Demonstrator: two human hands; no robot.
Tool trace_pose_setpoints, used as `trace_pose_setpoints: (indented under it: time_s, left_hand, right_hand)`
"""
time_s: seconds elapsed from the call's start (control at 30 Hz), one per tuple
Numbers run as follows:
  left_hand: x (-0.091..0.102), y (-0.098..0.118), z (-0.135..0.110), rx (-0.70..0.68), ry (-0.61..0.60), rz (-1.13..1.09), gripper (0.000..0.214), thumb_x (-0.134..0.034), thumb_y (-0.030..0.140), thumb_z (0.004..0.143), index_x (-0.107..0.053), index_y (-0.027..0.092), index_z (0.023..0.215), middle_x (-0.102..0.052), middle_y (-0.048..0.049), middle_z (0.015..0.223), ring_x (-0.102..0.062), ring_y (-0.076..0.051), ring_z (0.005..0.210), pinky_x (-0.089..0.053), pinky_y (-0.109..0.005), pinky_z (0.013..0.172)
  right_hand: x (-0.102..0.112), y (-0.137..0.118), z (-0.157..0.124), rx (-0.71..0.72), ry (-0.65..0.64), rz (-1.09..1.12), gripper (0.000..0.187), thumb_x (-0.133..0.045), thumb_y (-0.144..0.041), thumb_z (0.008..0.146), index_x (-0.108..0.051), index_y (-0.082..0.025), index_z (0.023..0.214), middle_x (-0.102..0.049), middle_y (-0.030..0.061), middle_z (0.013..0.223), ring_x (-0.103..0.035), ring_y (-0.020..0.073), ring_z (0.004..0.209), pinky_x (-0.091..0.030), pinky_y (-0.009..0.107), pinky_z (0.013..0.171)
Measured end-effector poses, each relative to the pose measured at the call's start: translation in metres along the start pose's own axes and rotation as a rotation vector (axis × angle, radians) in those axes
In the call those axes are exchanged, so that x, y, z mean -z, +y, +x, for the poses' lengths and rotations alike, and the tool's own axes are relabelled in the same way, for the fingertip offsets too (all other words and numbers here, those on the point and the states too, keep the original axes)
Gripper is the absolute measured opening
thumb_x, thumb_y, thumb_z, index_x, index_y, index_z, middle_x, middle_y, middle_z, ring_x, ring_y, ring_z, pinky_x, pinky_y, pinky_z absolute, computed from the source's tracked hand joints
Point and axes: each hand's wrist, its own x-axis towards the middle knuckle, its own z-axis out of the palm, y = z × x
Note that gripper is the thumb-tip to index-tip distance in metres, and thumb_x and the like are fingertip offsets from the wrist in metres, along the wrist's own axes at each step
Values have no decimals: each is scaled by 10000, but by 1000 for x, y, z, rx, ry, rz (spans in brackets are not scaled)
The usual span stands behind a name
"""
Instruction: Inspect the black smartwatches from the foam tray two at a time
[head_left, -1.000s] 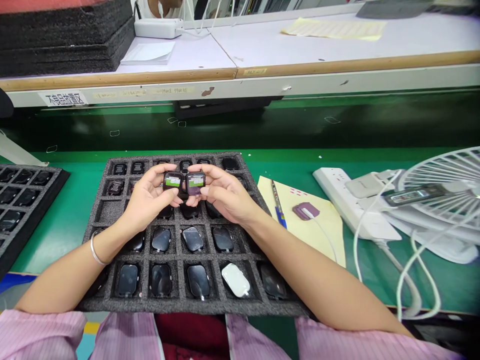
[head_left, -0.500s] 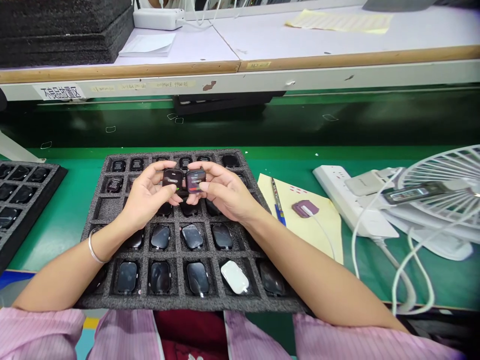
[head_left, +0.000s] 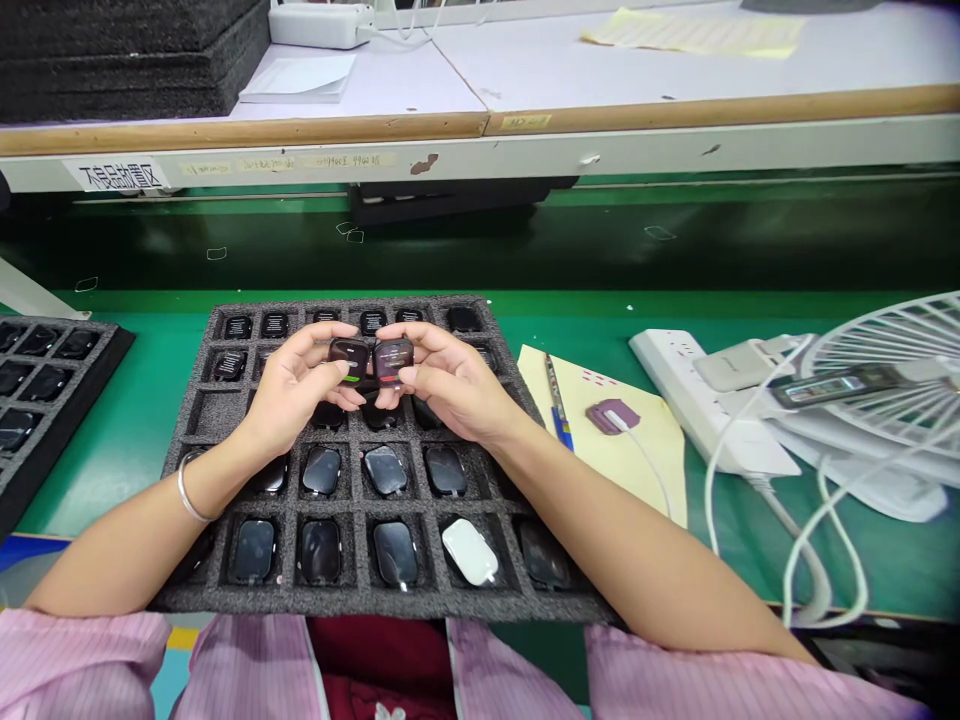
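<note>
Two dark smartwatch bodies without straps are held side by side above the foam tray (head_left: 352, 506). My left hand (head_left: 298, 385) is closed on the left watch (head_left: 349, 352), its thumb on the lower part of the screen, where a green patch shows. My right hand (head_left: 459, 385) grips the right watch (head_left: 394, 357) by its edges; a red patch glows low on that screen. Below them, the tray's square compartments hold several more dark watches (head_left: 322, 470), some with lit text, and one white-faced piece (head_left: 470, 552) lies in the front row.
Another foam tray of watches (head_left: 45, 382) stands at the left. To the right lie yellow paper (head_left: 600, 470), a pen (head_left: 557, 400), a purple charger piece (head_left: 613, 416), a power strip (head_left: 697, 405), looping white cables and a fan (head_left: 892, 370). A shelf (head_left: 637, 125) spans the back.
The left thumb has shifted slightly on its watch, and more of the green patch shows. Both hands keep the watches in nearly the same place. The view has moved a little.
</note>
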Motion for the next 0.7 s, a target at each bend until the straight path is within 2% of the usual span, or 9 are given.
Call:
trace_pose_setpoints:
  time_s: [0.47,0.6,0.7]
  left_hand:
    - [0,0,1,18,30,18,452,-782,264,759,-613,160,1165,-755,25,827,-751,-136,568,-645,-214,565]
    - [1,-1,3,11,55,64,434,-794,265,763,-618,163,1145,-731,35,779,-728,-126,537,-611,-198,527]
    - [1,-1,2,12,51,75,467,-804,292,783,-611,165,1189,-734,25,806,-733,-126,563,-623,-213,556]
  right_hand:
    - [0,1,0,-7,-18,23,401,-762,-194,860,-617,-176,1233,-758,-6,901,-767,158,698,-620,274,657]
    - [-3,-3,-2,-17,-25,32,389,-765,-202,867,-620,-180,1227,-778,16,958,-767,155,697,-618,275,660]
    - [-4,-4,-2,-35,3,13,410,-786,-236,852,-622,-193,1225,-785,33,1001,-757,164,689,-625,305,666]
